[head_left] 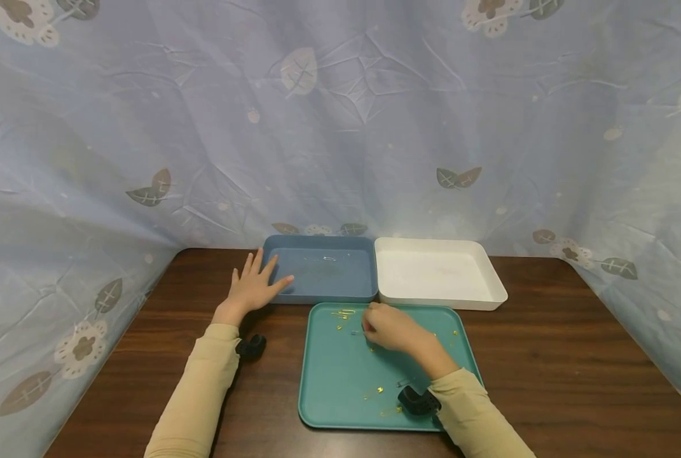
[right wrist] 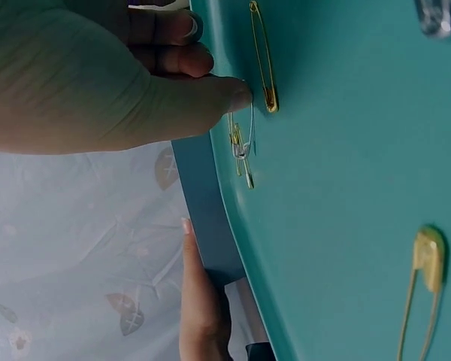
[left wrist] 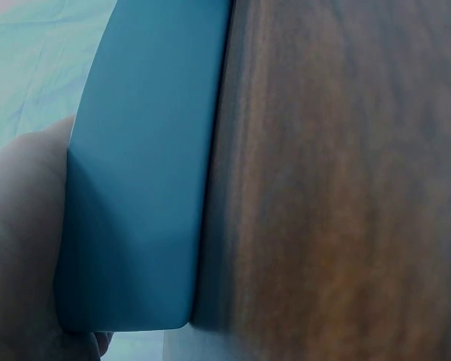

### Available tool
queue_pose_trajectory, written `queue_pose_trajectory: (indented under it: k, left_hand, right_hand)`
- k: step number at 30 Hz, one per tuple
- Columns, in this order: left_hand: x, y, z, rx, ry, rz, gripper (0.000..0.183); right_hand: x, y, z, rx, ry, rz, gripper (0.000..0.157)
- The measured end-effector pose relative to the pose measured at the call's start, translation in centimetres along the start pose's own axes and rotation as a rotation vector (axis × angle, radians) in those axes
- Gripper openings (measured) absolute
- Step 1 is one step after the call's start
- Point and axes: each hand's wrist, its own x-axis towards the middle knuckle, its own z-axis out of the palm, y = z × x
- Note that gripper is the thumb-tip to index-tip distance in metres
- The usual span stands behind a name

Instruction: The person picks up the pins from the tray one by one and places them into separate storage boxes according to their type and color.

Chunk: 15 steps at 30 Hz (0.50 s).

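Observation:
My left hand, fingers spread, rests at the left side of the blue tray; the left wrist view shows it against the tray's outer wall. A few small silver pins lie inside that tray. Over the far part of the teal tray, my right hand pinches a silver safety pin by thumb and fingers. Just behind that pin lie gold safety pins. Another gold safety pin is beside the thumb, and one more gold safety pin lies nearer the wrist camera.
A white tray adjoins the blue one on the right, behind the teal tray. More gold pins and a silver pin are scattered on the teal tray. Everything stands on a dark wooden table, with a patterned curtain close behind.

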Motion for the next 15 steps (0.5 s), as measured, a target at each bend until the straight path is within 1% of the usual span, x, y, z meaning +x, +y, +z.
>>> queue_pose_trajectory:
  k: [4, 10, 15]
  left_hand:
    - [-0.05, 0.08, -0.05, -0.009, 0.005, 0.001, 0.088]
    - [0.02, 0.01, 0.02, 0.003, 0.01, -0.004, 0.088]
    - [0.12, -0.06, 0.07, 0.004, 0.005, -0.002, 0.089]
  right_hand:
    - [0.15, 0.03, 0.02, -0.023, 0.018, -0.023, 0.014]
    - [0.5, 0.13, -0.25, -0.059, 0.087, -0.051, 0.007]
    - [0.98, 0.3, -0.47, -0.109, 0.147, -0.094, 0.008]
